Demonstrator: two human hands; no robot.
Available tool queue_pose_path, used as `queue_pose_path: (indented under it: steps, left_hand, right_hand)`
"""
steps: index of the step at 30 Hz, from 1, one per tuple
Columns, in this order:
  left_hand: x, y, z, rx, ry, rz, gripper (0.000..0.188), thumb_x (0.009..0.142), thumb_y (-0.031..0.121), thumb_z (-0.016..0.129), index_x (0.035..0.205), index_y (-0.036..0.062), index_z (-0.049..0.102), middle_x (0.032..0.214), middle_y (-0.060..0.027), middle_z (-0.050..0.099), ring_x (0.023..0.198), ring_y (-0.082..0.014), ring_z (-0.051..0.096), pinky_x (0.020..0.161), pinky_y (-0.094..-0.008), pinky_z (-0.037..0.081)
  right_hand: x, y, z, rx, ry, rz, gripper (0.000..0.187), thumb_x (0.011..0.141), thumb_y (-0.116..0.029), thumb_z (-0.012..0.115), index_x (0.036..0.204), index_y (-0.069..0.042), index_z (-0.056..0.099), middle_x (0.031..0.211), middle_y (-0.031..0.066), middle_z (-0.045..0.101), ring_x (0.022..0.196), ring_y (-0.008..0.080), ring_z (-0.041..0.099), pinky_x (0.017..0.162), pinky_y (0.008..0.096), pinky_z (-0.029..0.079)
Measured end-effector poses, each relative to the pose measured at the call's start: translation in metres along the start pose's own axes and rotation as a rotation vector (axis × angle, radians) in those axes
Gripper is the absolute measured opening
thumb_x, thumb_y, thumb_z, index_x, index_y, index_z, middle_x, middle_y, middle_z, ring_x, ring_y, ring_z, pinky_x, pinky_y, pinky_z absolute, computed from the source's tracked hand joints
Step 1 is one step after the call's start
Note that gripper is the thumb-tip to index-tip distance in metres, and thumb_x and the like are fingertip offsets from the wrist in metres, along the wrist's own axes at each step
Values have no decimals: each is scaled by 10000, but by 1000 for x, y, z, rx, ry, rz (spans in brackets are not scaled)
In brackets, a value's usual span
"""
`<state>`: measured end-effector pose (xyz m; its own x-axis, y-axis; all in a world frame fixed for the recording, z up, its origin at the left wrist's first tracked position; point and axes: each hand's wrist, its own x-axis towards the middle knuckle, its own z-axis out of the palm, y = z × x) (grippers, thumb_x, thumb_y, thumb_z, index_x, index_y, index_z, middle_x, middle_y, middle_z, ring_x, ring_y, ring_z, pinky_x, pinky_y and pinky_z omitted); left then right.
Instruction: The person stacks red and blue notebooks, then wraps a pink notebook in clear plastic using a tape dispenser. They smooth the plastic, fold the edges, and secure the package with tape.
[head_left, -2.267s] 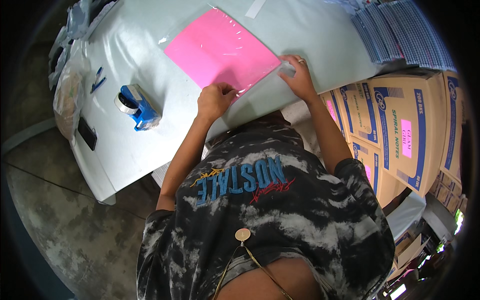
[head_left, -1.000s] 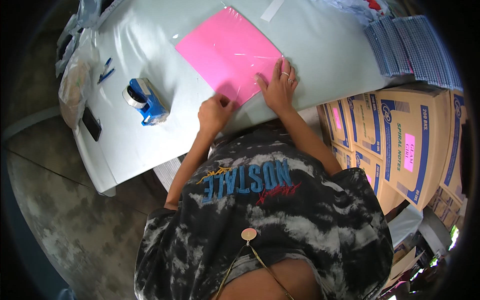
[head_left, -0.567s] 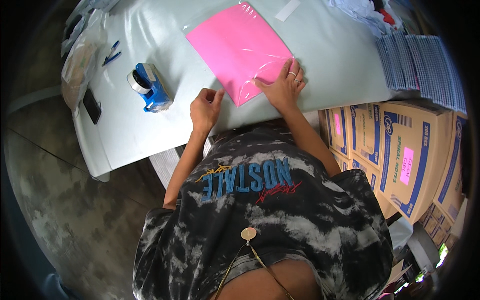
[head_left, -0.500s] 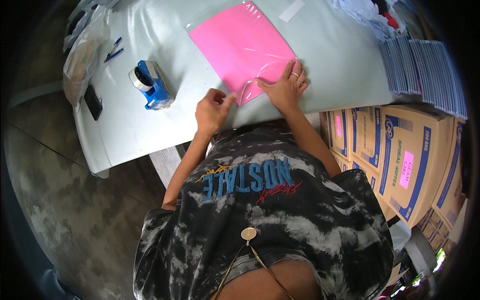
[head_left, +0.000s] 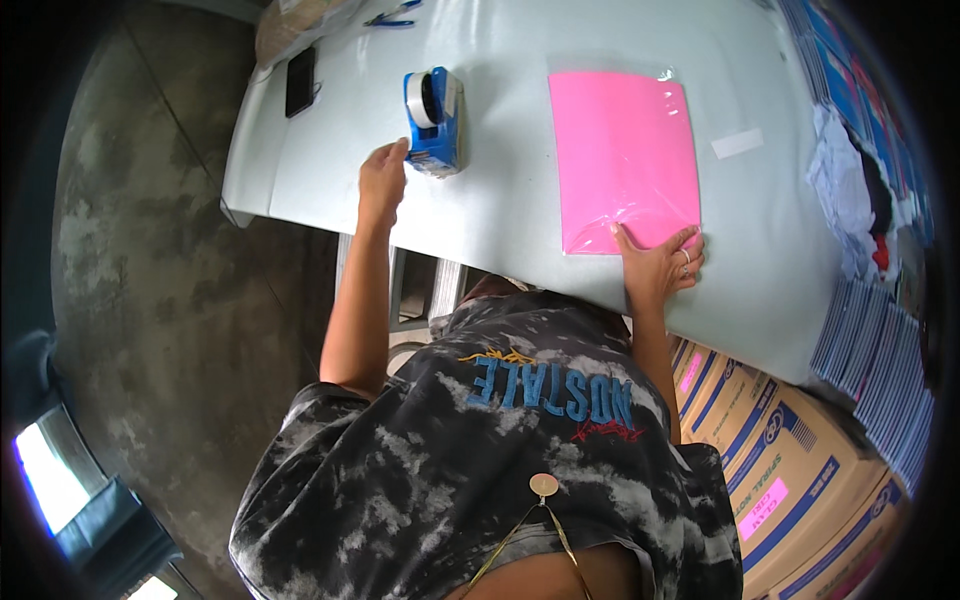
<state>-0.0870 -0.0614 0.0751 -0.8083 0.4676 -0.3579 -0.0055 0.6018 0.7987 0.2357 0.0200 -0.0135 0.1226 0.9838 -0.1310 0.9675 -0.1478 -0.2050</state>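
Observation:
A pink sheet pack in a clear plastic sleeve [head_left: 625,150] lies on the table. My right hand [head_left: 660,265] rests on its lower right corner, thumb and fingers spread and pressing the sleeve flat. To the left stands a blue tape dispenser [head_left: 435,150] with a roll of clear tape [head_left: 420,100] in it. My left hand [head_left: 383,182] is at the dispenser's near left end, its fingers pinched together against the edge. What sits between those fingertips is too small to make out.
A white strip [head_left: 737,144] lies right of the pink pack. A phone [head_left: 300,82] and blue-handled snips [head_left: 392,14] are at the far left. Stacked notebooks [head_left: 870,350] and crumpled plastic [head_left: 842,190] line the right edge. Cardboard boxes [head_left: 800,470] stand below, beside the table.
My left hand has left the pack's lower corner and moved left to the tape dispenser. My right hand stays on the pack. The whole view has turned and shifted left.

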Motion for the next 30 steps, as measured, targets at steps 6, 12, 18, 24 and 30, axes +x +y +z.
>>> queue_pose_path:
  steps: [6, 12, 18, 24, 30]
  left_hand:
    - [31, 8, 5, 38, -292, -214, 390, 858, 385, 566, 1050, 51, 623, 884, -50, 545, 695, -146, 404, 575, -265, 371]
    - [0, -52, -25, -970, -809, 95, 267, 881, 280, 535, 1052, 93, 620, 1311, -61, 423, 1141, -218, 422, 893, -305, 419]
    - [18, -88, -25, 185, 108, 238, 139, 856, 102, 589, 880, -13, 665, 737, -78, 665, 643, -164, 619, 613, -287, 500]
    - [-35, 67, 40, -146, -125, 553, 255, 879, 216, 584, 910, -22, 669, 721, -88, 660, 574, -97, 570, 536, -215, 451]
    - [-108, 80, 205, 37, -1151, 466, 352, 883, 320, 575, 882, -16, 677, 707, -76, 647, 555, -96, 541, 517, -232, 446]
  right_hand:
    - [-1, -3, -2, -13, 2, -9, 1287, 555, -745, 641, 1395, 70, 108, 1404, 263, 141, 1294, 396, 120, 998, 537, 168]
    - [0, 4, 8, -17, 54, -32, 1282, 557, -753, 633, 1395, 66, 114, 1399, 267, 156, 1287, 404, 141, 988, 541, 186]
    - [1, 5, 8, -74, 74, -24, 1277, 554, -771, 616, 1399, 52, 125, 1401, 266, 178, 1288, 409, 154, 988, 558, 191]
    - [1, 5, 12, 45, 69, -7, 1291, 526, -775, 624, 1400, 39, 136, 1411, 238, 192, 1290, 403, 165, 1000, 552, 181]
    - [0, 7, 9, 210, 94, -32, 1278, 495, -758, 653, 1385, 27, 179, 1383, 220, 215, 1283, 379, 166, 968, 522, 215]
